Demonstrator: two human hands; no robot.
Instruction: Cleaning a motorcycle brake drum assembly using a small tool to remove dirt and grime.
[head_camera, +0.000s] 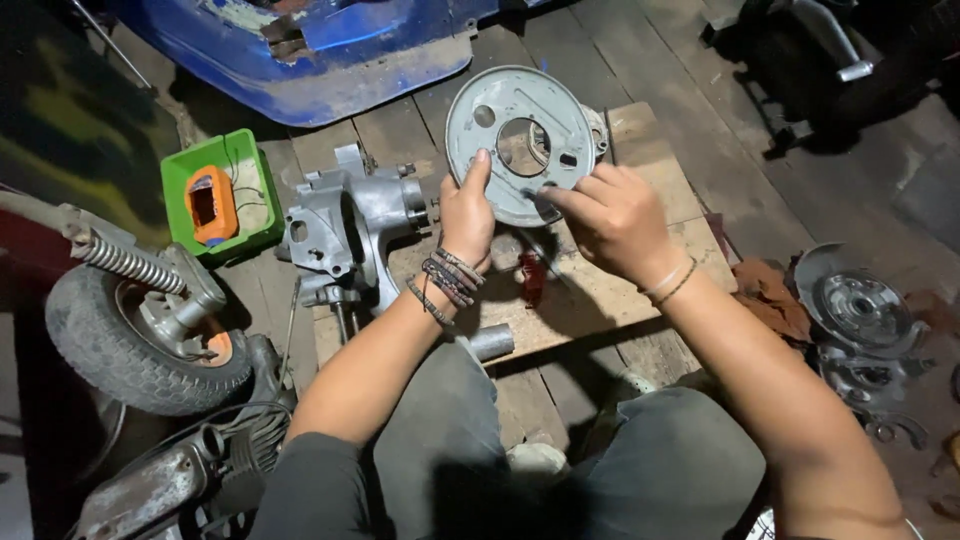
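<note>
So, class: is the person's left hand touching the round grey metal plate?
Touching. The head view shows the left hand with its thumb lying on the face of the round metal plate, gripping its lower left rim.

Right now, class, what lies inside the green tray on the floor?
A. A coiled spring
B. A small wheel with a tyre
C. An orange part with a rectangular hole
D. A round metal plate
C: the green tray holds an orange part with a rectangular hole, plus a few thin wires.
</note>
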